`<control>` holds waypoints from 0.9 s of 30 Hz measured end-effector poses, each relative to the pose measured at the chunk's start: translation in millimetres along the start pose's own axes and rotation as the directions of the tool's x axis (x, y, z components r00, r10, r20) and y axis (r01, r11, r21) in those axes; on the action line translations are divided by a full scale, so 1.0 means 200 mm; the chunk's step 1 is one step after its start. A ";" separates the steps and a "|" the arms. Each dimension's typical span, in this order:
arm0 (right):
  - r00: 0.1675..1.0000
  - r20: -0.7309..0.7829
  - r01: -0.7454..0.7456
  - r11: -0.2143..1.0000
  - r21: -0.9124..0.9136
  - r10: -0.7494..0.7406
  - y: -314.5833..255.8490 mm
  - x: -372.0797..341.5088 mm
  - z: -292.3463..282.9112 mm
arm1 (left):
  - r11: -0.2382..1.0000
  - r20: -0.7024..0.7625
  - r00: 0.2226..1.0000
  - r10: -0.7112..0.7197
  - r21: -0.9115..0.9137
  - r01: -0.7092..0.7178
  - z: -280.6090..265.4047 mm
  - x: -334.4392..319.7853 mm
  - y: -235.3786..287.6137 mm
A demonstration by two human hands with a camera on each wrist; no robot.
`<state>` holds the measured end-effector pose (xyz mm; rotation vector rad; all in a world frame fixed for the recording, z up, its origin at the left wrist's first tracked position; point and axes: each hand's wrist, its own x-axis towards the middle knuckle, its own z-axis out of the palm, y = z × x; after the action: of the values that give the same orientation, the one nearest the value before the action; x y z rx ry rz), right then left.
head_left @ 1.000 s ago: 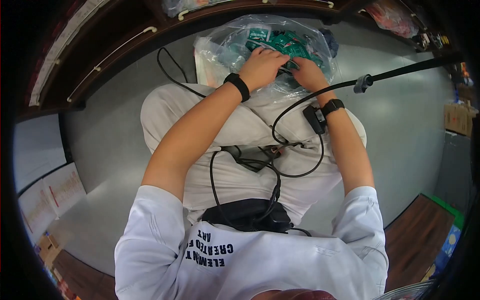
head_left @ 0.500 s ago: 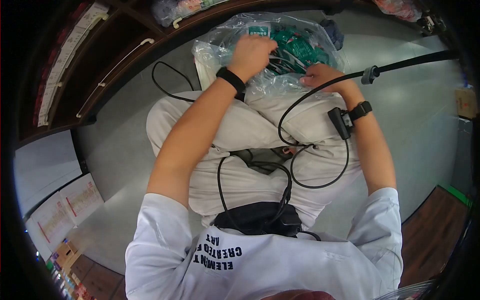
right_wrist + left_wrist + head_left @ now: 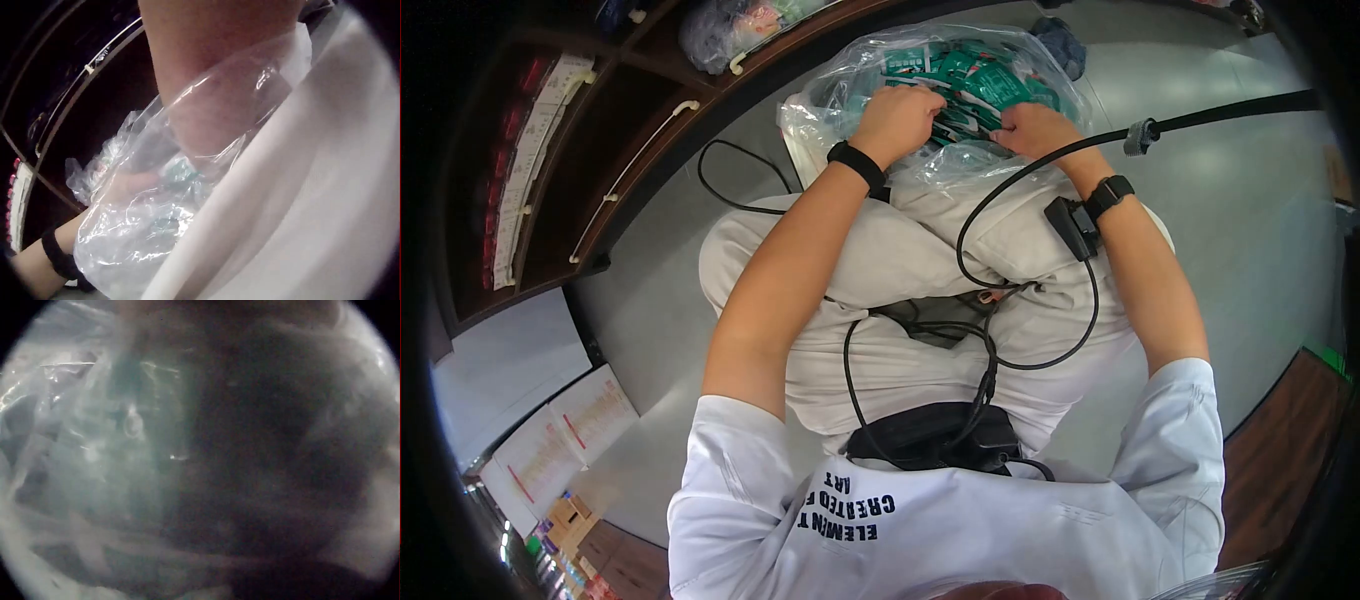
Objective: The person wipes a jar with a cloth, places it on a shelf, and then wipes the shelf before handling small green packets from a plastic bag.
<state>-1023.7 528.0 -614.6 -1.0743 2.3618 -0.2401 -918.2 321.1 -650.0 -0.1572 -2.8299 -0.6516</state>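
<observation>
A clear plastic bag (image 3: 840,75) full of green printed packets (image 3: 990,85) lies open in front of the person's crossed legs. My left hand (image 3: 900,125) reaches over its left side, fingers bent down at the packets. On the right, my right hand (image 3: 1040,132) is at the bag's near edge, thumb side toward the packets. A gap with packet edges showing lies between the hands. Blurred film and a pale green packet (image 3: 125,444) fill the left wrist view. In the right wrist view, clear film (image 3: 144,231) covers part of the right hand (image 3: 219,94). Fingertips are mostly hidden.
A dark wooden shelf (image 3: 650,170) with white rails curves along the left and back. A black cable (image 3: 1220,120) crosses over the right wrist, and more cord (image 3: 855,370) loops over the lap. A dark cloth-like bundle (image 3: 1060,48) lies behind the bag.
The hands were close together over the bag, then parted, the right moving right and toward the body. Since then, the right has come slightly forward to the packets and the left slightly nearer the body.
</observation>
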 end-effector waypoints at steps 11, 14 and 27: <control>0.773 -0.631 -0.036 0.998 0.051 0.061 0.10 0.20 0.09 | 0.900 0.271 0.960 0.064 0.400 -0.173 -0.05 0.02 -0.04; 0.863 -0.495 -0.050 0.992 0.120 0.103 0.06 0.25 0.05 | 0.942 0.211 0.975 0.068 0.310 -0.132 -0.04 0.01 -0.06; 0.671 -0.741 0.388 0.856 0.341 -0.009 0.09 0.26 -0.03 | 0.924 0.160 0.987 0.008 0.376 -0.069 0.19 0.01 0.00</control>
<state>-1067.6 500.7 -636.3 -1.1138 2.5678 -1.5142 -927.7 337.6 -683.8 -0.2015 -3.0274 -0.0718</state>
